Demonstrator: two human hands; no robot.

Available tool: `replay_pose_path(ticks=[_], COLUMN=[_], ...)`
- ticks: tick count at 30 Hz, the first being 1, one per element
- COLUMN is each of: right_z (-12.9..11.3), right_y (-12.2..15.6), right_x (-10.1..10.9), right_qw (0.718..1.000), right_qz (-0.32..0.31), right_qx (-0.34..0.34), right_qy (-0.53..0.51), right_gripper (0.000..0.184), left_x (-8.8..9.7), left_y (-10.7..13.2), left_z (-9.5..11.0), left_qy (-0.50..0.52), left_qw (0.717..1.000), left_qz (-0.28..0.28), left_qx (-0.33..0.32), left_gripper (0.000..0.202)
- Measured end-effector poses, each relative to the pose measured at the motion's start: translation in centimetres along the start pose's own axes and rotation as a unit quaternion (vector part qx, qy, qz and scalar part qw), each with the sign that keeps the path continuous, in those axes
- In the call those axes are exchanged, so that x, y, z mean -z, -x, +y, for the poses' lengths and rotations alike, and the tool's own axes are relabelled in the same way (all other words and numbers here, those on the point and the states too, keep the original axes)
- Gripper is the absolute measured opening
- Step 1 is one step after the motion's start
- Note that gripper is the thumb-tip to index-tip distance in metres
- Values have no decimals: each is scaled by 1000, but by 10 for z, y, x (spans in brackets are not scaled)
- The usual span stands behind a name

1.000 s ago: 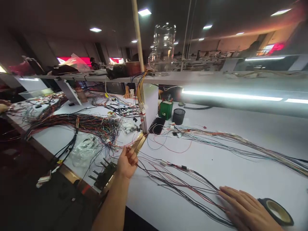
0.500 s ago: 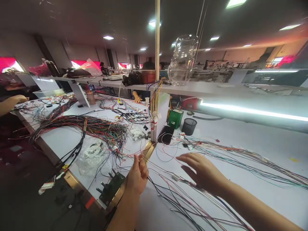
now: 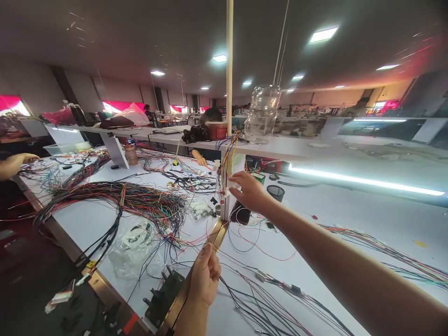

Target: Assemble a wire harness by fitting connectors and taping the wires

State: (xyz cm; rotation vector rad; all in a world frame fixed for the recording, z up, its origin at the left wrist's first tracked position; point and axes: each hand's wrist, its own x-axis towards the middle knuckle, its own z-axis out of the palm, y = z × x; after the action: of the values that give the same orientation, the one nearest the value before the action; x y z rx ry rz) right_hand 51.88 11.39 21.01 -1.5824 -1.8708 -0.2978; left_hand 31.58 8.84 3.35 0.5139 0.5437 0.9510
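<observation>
My left hand (image 3: 207, 275) is closed in a pinch low in the middle, above the table's brass-coloured edge strip (image 3: 219, 238). A thin wire (image 3: 238, 261) runs out from its fingertips; the exact grip is partly hidden. Farther up, my right hand (image 3: 247, 189) reaches to the post (image 3: 227, 207), thumb and fingers apart. White connectors (image 3: 232, 185) on the yellow and dark wires (image 3: 224, 163) hang there, right at the fingertips; I cannot tell if they touch. Right of my left hand lies a wire harness with a white connector (image 3: 261, 276). A black pronged fixture (image 3: 164, 296) sits to its left.
A large wire bundle (image 3: 140, 193) and a clear plastic bag (image 3: 131, 247) cover much of the left table. Behind my right hand are a phone (image 3: 241, 213) and a mesh cup (image 3: 276, 192). A glass jar (image 3: 262, 114) stands on the shelf. Other people's hands (image 3: 199, 157) show beyond.
My right hand has moved up and left, from above the wires on the right to the connectors at the post. The left hand keeps its pinch near the edge strip. The view has tilted up.
</observation>
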Motion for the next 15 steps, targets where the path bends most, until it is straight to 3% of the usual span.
replay_pose_path(ticks=[4,6,9,10,13,14,15], right_z=[-19,-33,-48,-51,-63,-69,-75], right_y=[9,16,29,34,54,63,72], right_x=[32,44,53,55,59,60,61], right_qw=[986,983,969,970,980,980,979], right_qz=[100,62,-80,-83,-3,-9,-61], right_qx=[-102,-71,82,76,-55,-63,-11], right_qy=[-83,-160,-217,-216,-192,-189,-197], right_gripper=[16,14,17,18,22,23,21], left_x=[2,2,0,-1,-2,-3,-3], left_y=[-1,-1,2,3,6,6,7], left_z=[-4,-6,-7,-7,-6,-6,-7], left_qy=[-9,-16,-24,-24,-22,-22,-23], left_qw=[1000,1000,999,999,999,999,999], left_qz=[-8,-12,-22,-23,-19,-15,-11], left_qx=[-4,-8,-14,-16,-21,-22,-20], left_gripper=[30,28,27,28,30,31,32])
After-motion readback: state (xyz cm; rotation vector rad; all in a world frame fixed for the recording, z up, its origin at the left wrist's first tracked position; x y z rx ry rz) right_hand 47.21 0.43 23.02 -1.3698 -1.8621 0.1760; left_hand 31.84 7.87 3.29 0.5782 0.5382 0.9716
